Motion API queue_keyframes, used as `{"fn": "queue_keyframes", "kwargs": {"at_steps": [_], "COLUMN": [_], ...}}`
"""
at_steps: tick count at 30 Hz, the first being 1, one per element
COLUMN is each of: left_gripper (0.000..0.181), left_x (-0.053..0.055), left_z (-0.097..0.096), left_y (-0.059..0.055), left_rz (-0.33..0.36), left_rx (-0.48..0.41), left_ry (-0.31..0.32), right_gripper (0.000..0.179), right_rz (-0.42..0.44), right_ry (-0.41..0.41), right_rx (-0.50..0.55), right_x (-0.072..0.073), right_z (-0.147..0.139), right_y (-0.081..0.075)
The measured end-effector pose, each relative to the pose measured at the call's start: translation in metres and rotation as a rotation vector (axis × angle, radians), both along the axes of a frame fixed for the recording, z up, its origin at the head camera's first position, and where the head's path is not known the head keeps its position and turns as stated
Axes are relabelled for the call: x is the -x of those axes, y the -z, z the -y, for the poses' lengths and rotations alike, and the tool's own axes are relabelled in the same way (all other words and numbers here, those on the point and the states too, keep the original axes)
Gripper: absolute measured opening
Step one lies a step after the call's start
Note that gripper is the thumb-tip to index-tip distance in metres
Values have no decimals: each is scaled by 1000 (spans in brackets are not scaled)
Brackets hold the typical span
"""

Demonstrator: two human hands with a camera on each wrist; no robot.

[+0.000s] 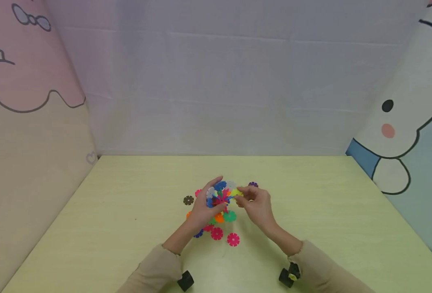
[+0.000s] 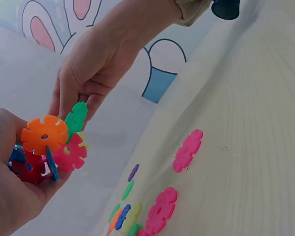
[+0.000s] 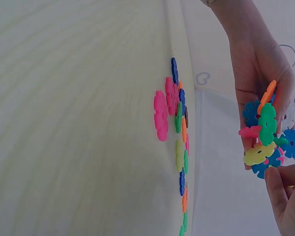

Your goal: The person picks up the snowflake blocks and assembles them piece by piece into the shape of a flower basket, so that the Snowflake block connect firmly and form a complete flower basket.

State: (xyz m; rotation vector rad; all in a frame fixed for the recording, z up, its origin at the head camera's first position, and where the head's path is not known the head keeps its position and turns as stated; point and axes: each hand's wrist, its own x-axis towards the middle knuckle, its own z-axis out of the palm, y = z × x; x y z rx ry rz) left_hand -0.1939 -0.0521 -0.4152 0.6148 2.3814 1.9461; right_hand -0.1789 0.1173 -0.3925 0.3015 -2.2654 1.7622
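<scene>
L hand clamped round disc cluster, a multicol. bunch of notched plastic discs, held up off the table abt mid-width. R hand has thumb & index tog. on a yellow disc at cluster's R edge; fingertips cover part of it, so can't tell how far it's slotted in.

Loose discs around on table: pink disc nearest the person, 2nd pink disc just L of it; green disc & orange disc show just below cluster in head view. Brown disc lies out L of L hand. Blue disc partly blocked by L forearm; purple disc partly behind R hand. Black block nr each cuff, L & R. White cloth hangs at back.
</scene>
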Motion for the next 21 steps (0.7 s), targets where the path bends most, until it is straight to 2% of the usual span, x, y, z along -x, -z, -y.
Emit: {"fn": "queue_keyframes", "kwargs": {"at_steps": [4,6,10,14,18,21], "left_gripper": [64,65,66,60,53,49], "left_x": [0,0,2,5,6,6], "left_z": [2,6,17,27,30,32], "left_y": [1,-1,-4,-3,-1,2], "left_rz": [-18,-3,54,69,80,113], "left_rx": [28,42,46,68,107,81], "left_ry": [-2,24,140,249,263,247], "right_gripper": [19,20,20,22,23,26], "right_rz": [-7,2,17,51,57,60], "right_ry": [-15,-33,-101,-184,-263,-313], "right_rx": [1,1,-40,-98,-144,-174], "right_x": [4,10,16,20,22,23], "right_z": [0,-3,-10,-15,-17,-19], "right_y": [4,7,9,10,12,13]}}
